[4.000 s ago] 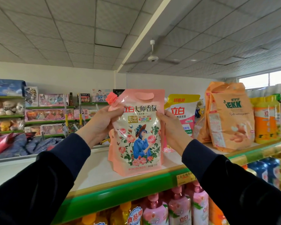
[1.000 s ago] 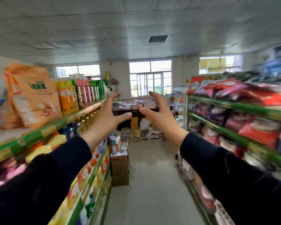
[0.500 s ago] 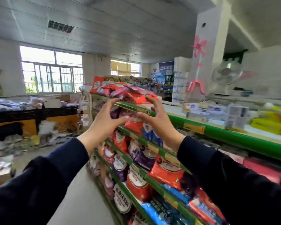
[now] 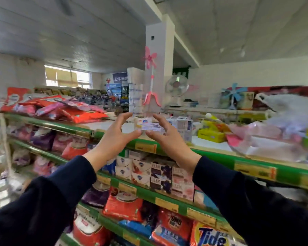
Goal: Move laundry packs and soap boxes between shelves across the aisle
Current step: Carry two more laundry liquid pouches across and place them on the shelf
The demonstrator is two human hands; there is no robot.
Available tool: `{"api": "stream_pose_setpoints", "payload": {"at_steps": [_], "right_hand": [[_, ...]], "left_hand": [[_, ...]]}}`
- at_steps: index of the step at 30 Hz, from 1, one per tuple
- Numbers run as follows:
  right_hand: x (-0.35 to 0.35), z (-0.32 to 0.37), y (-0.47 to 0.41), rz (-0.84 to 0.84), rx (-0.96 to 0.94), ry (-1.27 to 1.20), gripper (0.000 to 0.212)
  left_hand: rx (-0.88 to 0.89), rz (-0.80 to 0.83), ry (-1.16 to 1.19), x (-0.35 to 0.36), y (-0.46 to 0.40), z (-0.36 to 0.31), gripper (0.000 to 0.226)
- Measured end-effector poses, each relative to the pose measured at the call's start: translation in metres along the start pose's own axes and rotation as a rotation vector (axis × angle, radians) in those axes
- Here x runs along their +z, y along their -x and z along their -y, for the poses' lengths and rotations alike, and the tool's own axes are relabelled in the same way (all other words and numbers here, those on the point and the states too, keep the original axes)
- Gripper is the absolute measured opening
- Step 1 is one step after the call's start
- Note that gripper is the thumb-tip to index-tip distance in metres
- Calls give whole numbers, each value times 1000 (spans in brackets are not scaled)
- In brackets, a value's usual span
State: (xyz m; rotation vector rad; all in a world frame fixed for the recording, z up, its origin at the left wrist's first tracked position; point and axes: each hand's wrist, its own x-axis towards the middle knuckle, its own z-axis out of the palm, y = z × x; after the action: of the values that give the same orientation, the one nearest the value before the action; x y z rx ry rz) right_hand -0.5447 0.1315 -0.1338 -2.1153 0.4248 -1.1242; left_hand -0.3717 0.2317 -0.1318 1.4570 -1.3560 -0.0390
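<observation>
Both hands are raised before the top shelf [image 4: 220,155], left hand [image 4: 114,139] and right hand [image 4: 169,139] with fingers spread; each grip is open and holds nothing. The soap boxes [image 4: 146,123] sit stacked on that shelf just beyond the fingertips, between the two hands. Red laundry packs [image 4: 82,115] lie farther left on the same shelf.

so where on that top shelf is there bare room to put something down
Bare white top shelf shows between the red laundry packs and the soap boxes framed by the open left hand and right hand. A smaller bare strip lies in front of the yellow box. Further right, the clear plastic bags crowd it.
</observation>
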Motion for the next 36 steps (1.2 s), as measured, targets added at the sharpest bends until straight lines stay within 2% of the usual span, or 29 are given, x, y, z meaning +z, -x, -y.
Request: {"api": "stream_pose_setpoints", "payload": {"at_steps": [10, 15, 19, 26, 31, 36], "right_hand": [[-24, -18, -46, -274, -25, 190, 58], [-56, -14, -66, -402, -31, 264, 55], [-105, -17, -65, -492, 53, 339, 53], [-224, -23, -49, -484, 268, 444, 46], [-296, -39, -37, -446, 402, 582, 51], [-333, -72, -41, -279, 541, 689, 49]], "left_hand": [[152, 168, 150, 42, -88, 22, 63], [250, 279, 281, 63, -134, -5, 62], [261, 380, 457, 103, -153, -44, 56], [207, 570, 673, 186, -156, -106, 60], [83, 539, 644, 259, -158, -119, 71], [-50, 411, 544, 303, -174, -107, 79]]}}
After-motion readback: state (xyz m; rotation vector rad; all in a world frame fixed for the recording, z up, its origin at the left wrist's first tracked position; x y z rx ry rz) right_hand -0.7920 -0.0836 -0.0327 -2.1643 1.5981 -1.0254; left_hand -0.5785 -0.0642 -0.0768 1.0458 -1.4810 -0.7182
